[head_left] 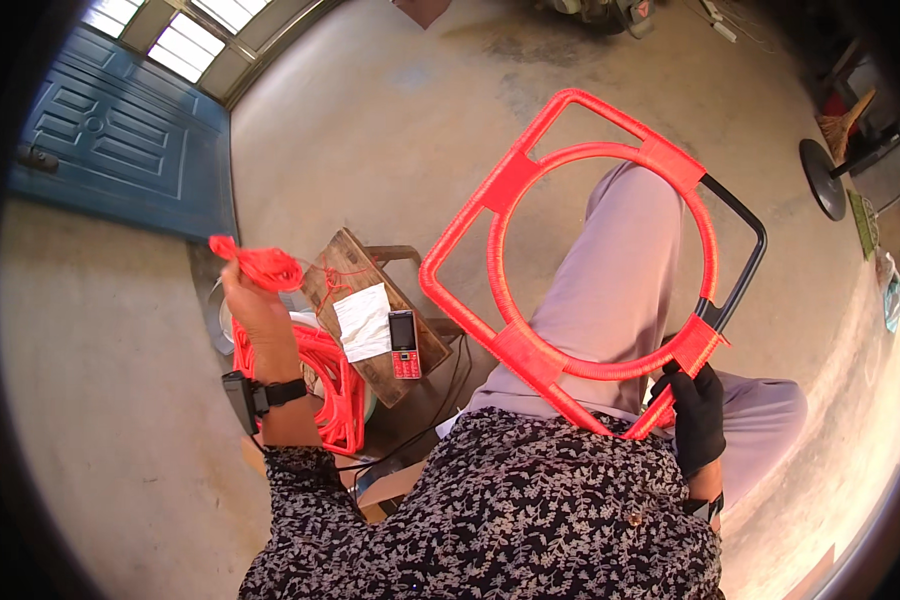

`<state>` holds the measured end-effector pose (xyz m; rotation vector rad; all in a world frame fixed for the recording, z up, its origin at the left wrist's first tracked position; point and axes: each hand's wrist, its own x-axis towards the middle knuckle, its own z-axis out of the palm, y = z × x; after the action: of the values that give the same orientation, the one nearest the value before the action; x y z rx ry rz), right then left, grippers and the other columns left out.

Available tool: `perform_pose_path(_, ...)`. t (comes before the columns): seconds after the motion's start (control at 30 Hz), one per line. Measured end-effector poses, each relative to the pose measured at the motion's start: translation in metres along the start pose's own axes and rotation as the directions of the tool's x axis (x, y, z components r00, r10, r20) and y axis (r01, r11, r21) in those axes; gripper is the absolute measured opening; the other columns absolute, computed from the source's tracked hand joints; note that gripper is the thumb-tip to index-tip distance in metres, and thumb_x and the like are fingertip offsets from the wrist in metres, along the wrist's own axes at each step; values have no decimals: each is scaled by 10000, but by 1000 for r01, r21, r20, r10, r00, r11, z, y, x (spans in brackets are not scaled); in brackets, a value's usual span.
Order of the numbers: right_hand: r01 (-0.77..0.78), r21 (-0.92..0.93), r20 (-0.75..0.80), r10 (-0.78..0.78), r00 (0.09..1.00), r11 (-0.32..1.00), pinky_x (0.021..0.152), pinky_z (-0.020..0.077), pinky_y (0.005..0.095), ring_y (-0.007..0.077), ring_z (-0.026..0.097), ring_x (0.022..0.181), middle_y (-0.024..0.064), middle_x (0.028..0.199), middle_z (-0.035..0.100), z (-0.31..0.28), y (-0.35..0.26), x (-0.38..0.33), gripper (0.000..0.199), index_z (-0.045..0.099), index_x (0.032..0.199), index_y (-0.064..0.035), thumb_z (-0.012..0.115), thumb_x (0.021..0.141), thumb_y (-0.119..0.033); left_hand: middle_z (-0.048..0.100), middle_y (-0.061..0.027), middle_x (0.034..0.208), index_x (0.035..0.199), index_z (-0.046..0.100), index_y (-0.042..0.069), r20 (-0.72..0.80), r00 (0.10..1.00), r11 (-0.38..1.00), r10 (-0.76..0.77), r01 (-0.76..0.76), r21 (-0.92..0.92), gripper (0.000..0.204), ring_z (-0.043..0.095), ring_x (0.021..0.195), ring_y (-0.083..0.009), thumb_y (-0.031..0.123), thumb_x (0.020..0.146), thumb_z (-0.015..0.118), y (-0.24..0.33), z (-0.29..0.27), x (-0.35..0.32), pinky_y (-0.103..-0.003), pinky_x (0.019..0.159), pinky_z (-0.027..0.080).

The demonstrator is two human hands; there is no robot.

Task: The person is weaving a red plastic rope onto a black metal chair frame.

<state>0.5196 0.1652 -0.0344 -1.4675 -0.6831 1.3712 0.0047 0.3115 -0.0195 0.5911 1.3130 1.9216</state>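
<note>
Nearest to us is our own dark floral blouse [530, 510], filling the lower edge, with our lap in pale trousers [610, 290] beyond it. Our right hand [698, 412], in a black glove, has its fingers clamped on the lower corner of the frame [490, 205], a square of metal rod with a ring set inside it, held tilted above our knees. Most of the rod is already wound in bright red cord; one side near the right hand shows as bare black rod [745, 265]. Our left hand [255, 300] is raised well apart from the frame, fingers closed on a small bunch of the red cord [262, 265], and a larger hank of cord [335, 385] hangs below that wrist. Just beside it stands a small wooden stool [355, 275], a surface carrying a white folded paper [363, 320] and a red phone [403, 343]. We judge the wrapping to be well along, with slack being drawn out by the left hand. The next move would call for bringing the cord back to the bare rod and laying tight, even turns while the right hand keeps the frame steady.
</note>
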Motion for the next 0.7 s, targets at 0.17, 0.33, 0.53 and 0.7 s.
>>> perform_pose_path(0.17,-44,-60,-24,42,999,997,632,495,284,135,624,707,50,820,636,-12,13,-1,293,592,1089,15,589,896,-205,613,-76,960,1120,531,1,524,848,993,81,-23,-115,271,599,838,-179,205,944,498,32,170,-85,-336,791,482)
perform_pose_path(0.33,37,-118,60,-30,998,992,687,498,282,115,607,783,48,888,656,-8,13,-3,231,595,1081,10,592,914,-149,627,-54,976,1099,549,-6,862,371,931,-345,248,266,252,595,865,-94,12,858,620,-48,252,-205,-250,750,504)
perform_pose_path(0.53,283,-292,-449,-392,803,914,761,489,287,159,628,860,108,1002,662,-37,-4,-29,236,581,1123,-6,523,926,-122,652,-42,903,1048,561,-13,870,249,898,-427,228,376,257,622,813,-97,-8,816,673,-116,263,-287,-243,721,525)
perform_pose_path(0.7,297,-450,-312,-460,831,842,909,444,292,181,593,1049,114,1124,627,-24,-42,-32,415,561,1208,-28,665,811,-91,642,-72,911,1078,519,-17,958,150,951,-245,-157,268,382,627,823,-106,-30,750,714,-120,258,-302,-227,714,523)
